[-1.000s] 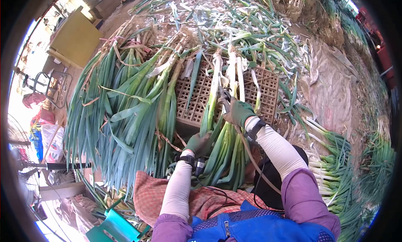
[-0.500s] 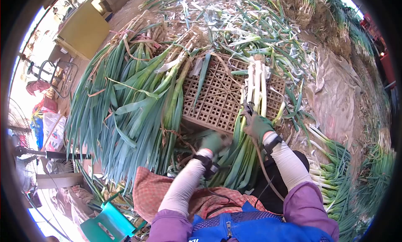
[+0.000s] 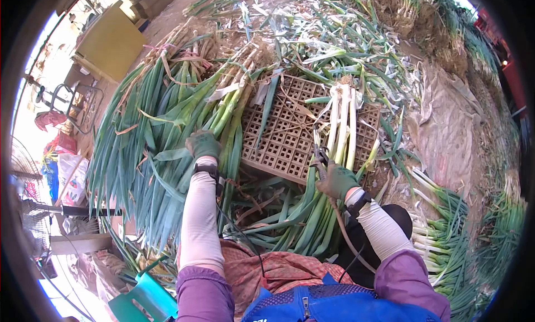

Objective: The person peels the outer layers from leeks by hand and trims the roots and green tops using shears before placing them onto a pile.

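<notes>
My left hand (image 3: 203, 144), in a green glove, lies on the big pile of uncleaned green onions (image 3: 131, 132); its fingers curl onto the leaves, and what they hold is hidden. My right hand (image 3: 337, 181), also gloved, is closed on a dark metal tool (image 3: 319, 155) with a brown hose (image 3: 346, 233) running from it. Just beyond it, several peeled white onion stalks (image 3: 341, 121) lie on an upturned brown plastic crate (image 3: 281, 129), their green leaves (image 3: 312, 227) hanging toward my lap.
Cleaned onions (image 3: 446, 233) lie in a row at the right, near a brown cloth (image 3: 446, 121). Peelings (image 3: 334, 37) cover the ground beyond the crate. A teal plastic seat (image 3: 145, 299), a fan (image 3: 33, 221) and a yellow box (image 3: 111, 43) stand on the left.
My left hand has moved left and forward, from the crate's near edge to the onion pile. My right hand and the tool have shifted slightly left and toward me.
</notes>
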### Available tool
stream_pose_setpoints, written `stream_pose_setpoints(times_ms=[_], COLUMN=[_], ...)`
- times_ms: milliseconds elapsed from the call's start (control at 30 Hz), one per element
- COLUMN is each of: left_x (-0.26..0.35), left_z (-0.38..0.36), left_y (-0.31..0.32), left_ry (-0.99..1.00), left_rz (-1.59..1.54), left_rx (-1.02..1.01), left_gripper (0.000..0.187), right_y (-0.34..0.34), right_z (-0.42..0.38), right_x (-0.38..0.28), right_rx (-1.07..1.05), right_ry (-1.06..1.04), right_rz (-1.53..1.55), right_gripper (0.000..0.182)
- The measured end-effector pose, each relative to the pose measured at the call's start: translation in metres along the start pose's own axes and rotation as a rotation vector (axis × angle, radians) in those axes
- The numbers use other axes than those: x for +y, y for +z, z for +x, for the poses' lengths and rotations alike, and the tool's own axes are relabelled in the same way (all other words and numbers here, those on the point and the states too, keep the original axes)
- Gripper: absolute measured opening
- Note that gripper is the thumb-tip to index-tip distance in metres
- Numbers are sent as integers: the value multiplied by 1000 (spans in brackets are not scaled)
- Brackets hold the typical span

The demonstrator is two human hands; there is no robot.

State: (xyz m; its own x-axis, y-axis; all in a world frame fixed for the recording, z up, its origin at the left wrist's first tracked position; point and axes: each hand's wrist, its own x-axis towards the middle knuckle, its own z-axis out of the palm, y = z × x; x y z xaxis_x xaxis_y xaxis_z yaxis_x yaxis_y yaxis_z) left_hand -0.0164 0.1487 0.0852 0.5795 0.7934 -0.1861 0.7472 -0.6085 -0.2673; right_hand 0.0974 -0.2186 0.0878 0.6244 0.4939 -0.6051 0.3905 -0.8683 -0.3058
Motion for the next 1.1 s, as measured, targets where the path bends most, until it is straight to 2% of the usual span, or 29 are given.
stream_pose_setpoints(times_ms=[67, 100, 167, 233, 300, 400, 500, 567, 600, 667, 767, 900, 1000, 1033, 1100], left_x=[7, 9, 15, 31, 56, 87, 104, 106, 106, 103, 99, 98, 97, 98, 104], left_z=[-18, -19, -46, -92, -101, -107, -126, -132, -132, -132, -132, -164, -171, -168, -167], left_y=[-3, -10, -23, -56, -13, 29, 47, 55, 57, 60, 65, 69, 74, 88, 116], left_ry=[127, 140, 271, 348, 377, 453, 390, 377, 370, 328, 343, 231, 132, 133, 27], left_rz=[21, -206, -637, -929, -1259, -1439, -1510, -1508, -1507, -1641, -1694, -1820, -1963, -1898, -1844], left_rx=[197, 50, -110, -325, -563, -662, -705, -636, -597, -603, -522, -271, -284, -285, -333], left_gripper=[31, 34, 41, 48, 45, 45, 39, 39, 40, 40, 36, 30, 27, 27, 27], right_y=[-1, -4, -12, -1, 0, 2, -8, -10, -10, 14, 53, 71, 66, 58, 72], right_z=[-2, -3, -8, 1, 1, 2, -27, -55, -79, -103, -119, -123, -112, -115, -110], right_x=[2, 0, -9, -2, 1, 11, 8, -1, -4, -8, -8, -3, -4, -8, -5], right_rx=[15, 4, -39, 32, 75, 95, 32, -5, 34, 110, 9, 126, 145, 145, 167], right_ry=[4, 15, 46, 19, -15, -58, 33, 119, -16, -206, -198, -379, -359, -381, -370], right_rz=[6, 18, 59, 54, 109, 161, 344, 358, 454, 488, 502, 592, 648, 797, 629], right_gripper=[82, 82, 81, 72, 66, 66, 60, 57, 64, 61, 68, 73, 70, 55, 60])
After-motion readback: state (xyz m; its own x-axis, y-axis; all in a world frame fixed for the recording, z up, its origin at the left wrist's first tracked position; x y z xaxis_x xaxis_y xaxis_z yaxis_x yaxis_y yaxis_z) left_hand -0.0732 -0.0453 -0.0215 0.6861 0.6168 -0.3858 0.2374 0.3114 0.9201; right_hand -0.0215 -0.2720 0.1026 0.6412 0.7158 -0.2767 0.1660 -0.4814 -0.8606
